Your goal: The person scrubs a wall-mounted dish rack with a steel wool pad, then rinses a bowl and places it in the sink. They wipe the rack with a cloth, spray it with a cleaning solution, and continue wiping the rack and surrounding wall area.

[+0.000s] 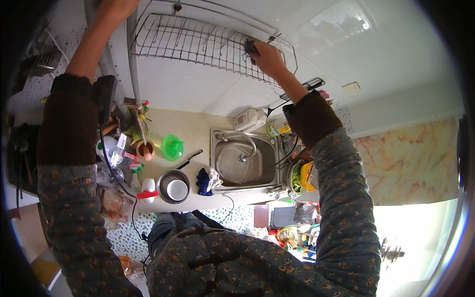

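Observation:
A wire rack (200, 42) is fixed to the white wall above the counter. My right hand (270, 58) grips a dark scrubber or wad (250, 47) and presses it against the right part of the rack's mesh. Upper left, my left hand (118, 8) reaches beside a grey pipe (133, 59); its fingers are cut off by the frame's top edge, so what it touches is hidden. Beneath the rack is a steel sink (245, 178) with a curved faucet (249, 140).
On the counter (193, 122) are a knife (190, 159), a metal pot (160, 182) holding a white bowl (177, 190), a green plastic item (172, 147), cloths (207, 181), a mortar (144, 148) and spray bottle (135, 180). White jugs (249, 119) stand behind the sink. A socket (351, 88) sits at right.

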Tool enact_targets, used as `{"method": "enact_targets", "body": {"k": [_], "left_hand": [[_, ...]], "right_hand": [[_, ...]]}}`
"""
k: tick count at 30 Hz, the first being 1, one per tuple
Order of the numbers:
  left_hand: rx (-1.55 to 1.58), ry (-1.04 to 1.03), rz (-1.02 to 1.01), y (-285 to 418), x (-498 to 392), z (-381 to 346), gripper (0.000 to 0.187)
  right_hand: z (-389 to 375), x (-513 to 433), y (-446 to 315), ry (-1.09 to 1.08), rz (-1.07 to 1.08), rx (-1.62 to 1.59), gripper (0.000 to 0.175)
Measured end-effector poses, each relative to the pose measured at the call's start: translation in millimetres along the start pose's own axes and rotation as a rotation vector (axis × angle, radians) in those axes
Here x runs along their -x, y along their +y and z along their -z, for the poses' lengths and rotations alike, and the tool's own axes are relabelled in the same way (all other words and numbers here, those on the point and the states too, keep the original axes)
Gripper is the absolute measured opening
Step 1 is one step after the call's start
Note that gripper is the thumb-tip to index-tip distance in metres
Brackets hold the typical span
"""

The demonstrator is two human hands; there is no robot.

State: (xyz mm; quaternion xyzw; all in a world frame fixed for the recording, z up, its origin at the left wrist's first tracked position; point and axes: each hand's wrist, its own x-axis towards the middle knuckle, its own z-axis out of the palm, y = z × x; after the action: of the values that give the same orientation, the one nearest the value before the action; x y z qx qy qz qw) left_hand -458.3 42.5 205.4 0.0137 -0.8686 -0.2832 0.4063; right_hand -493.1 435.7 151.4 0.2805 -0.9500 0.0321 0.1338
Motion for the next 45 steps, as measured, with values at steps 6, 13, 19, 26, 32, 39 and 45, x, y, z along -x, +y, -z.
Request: {"method": "enact_targets", "body": {"k": [6, 13, 19, 26, 32, 39, 45], "left_hand": [[0.054, -0.076, 0.063, 4.1, -0.4, 4.0, 0.062], [-0.002, -0.121, 0.08, 5.9, -1.6, 6.3, 0.056], [-0.014, -0.111, 0.092, 10.5, 0.9, 11.0, 0.055], [0.029, -0.033, 0.022, 14.6, 4.8, 14.4, 0.056], [0.052, -0.183, 0.159, 22.4, 3.9, 25.2, 0.056], [0.068, -0.201, 0.126, 23.7, 4.7, 26.0, 0.053], [0.069, -0.09, 0.011, 10.8, 7.4, 17.2, 0.053]], "right_hand": [[22.1, -9.4, -5.5, -0.416, -0.188, -0.151, 0.025], [11.8, -12.1, -25.0, -0.449, -0.029, -0.029, 0.027], [22.7, -36.6, -39.5, 0.005, -0.035, -0.035, 0.027], [4.4, -35.1, -59.5, -0.361, 0.091, -0.078, 0.028], [2.4, -54.6, -78.2, 0.002, 0.072, -0.197, 0.028], [7.2, -60.9, -100.8, -0.462, 0.021, -0.124, 0.027], [-14.3, -86.2, -139.4, -0.015, 0.223, -0.071, 0.019]]}}
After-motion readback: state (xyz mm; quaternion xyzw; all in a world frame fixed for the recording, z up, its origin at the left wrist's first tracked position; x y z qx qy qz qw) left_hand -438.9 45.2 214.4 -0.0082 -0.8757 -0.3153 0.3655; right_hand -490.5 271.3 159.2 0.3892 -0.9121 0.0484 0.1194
